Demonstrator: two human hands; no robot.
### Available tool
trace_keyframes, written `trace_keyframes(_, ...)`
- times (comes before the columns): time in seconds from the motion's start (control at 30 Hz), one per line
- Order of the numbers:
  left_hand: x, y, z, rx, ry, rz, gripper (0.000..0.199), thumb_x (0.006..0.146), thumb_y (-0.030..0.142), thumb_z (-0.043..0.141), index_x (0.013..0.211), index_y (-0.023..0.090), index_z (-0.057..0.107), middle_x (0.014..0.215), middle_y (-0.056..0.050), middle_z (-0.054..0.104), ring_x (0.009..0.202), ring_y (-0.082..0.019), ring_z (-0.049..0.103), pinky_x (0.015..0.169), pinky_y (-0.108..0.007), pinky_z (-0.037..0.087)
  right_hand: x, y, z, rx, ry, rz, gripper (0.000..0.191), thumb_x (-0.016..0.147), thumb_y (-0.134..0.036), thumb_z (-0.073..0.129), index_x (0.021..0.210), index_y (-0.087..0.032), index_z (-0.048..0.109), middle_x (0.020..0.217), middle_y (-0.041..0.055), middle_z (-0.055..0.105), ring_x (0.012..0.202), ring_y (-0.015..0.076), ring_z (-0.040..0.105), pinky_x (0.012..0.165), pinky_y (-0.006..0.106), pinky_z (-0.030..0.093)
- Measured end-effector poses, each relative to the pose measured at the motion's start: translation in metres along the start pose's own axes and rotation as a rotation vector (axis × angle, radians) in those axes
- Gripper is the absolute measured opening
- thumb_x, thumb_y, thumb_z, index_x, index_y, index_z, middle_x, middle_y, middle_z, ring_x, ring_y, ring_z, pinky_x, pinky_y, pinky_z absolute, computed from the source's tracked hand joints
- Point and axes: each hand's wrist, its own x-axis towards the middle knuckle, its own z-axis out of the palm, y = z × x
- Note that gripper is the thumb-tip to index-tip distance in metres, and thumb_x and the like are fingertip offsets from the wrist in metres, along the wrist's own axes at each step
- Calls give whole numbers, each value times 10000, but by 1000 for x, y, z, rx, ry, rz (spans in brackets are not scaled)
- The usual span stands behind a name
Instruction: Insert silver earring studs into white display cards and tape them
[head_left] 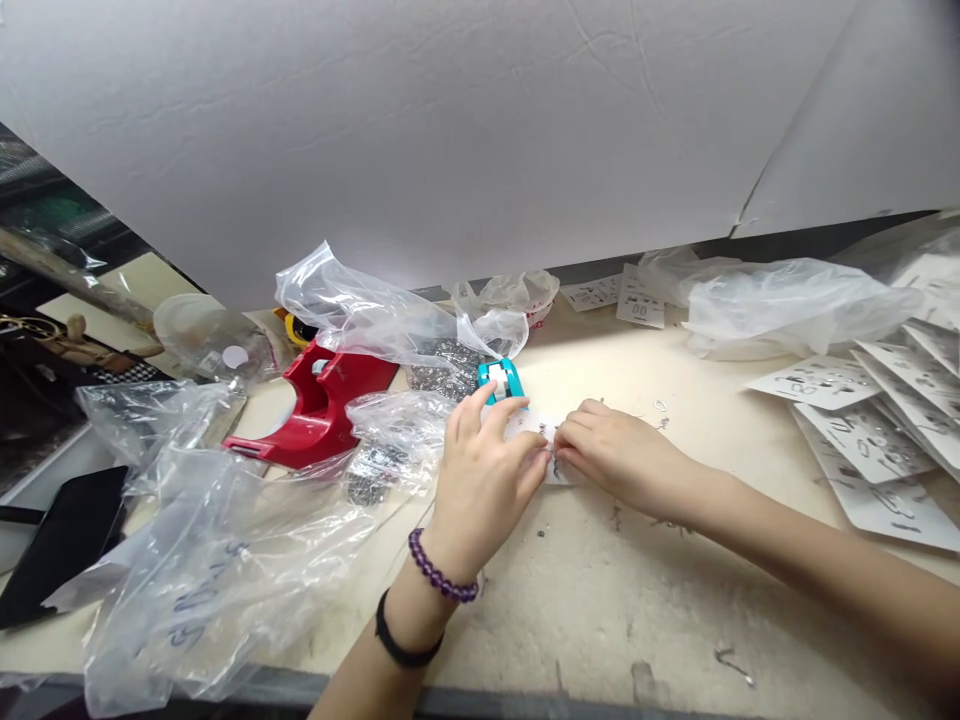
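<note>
A small white card [561, 474] lies flat under both hands, with little dark metal jewelry pieces [556, 462] on it. My left hand [484, 455] wears a purple bead bracelet [441, 572] and a black band [405, 640]. Its thumb and index finger pinch together over the card; whatever is between them is too small to make out. From the right, my right hand [611, 445] brings its closed fingertips to the same spot, almost touching the left ones. What they grip is hidden. Just beyond the left fingers sits a teal and white tape dispenser [504, 382].
A red tape dispenser [319, 410] stands at left among clear plastic bags [247, 560], some holding small metal parts. Jewelry cards [870, 430] pile up at right beside a plastic bag [795, 305]. A loose hook-shaped piece [733, 665] lies near the front edge. A white panel [480, 140] rises behind.
</note>
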Motion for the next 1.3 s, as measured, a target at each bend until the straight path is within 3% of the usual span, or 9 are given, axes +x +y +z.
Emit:
trace_keyframes(0.37,3,10,8,62,3,-100,149,812,268,494,750,201,611,1161,-38,539,1213,-266,317,994,-454,277,-5,2,10,-136,142,-90,106,840,-159,473,770,-140,550,736,42,560,732,178,465,626,284,369)
trace_keyframes(0.6,4,6,9,38,-55,-104,151,811,272,483,738,200,593,1174,-32,530,1222,-251,306,991,-423,295,-6,1,11,-69,105,-34,194,858,-183,421,740,-138,568,750,56,585,745,185,479,650,292,383)
trace_keyframes(0.87,4,10,10,64,-40,-129,151,773,247,500,666,185,587,1185,-45,529,1228,-271,308,991,-436,288,-5,1,-2,388,-47,335,171,784,-214,479,790,-216,649,754,9,641,690,142,551,628,247,394)
trace_keyframes(1.13,4,9,14,49,-37,-144,136,760,246,500,674,188,587,1177,-40,533,1229,-269,305,998,-433,278,-6,1,0,568,-27,400,178,773,-278,485,788,-193,641,745,17,646,661,136,557,596,234,379)
trace_keyframes(1.3,4,7,15,7,-53,-144,111,753,232,499,686,185,573,1165,-45,536,1232,-267,297,1018,-439,254,-7,4,-3,881,-88,459,194,763,-269,480,773,-156,637,631,2,622,579,107,536,547,208,365)
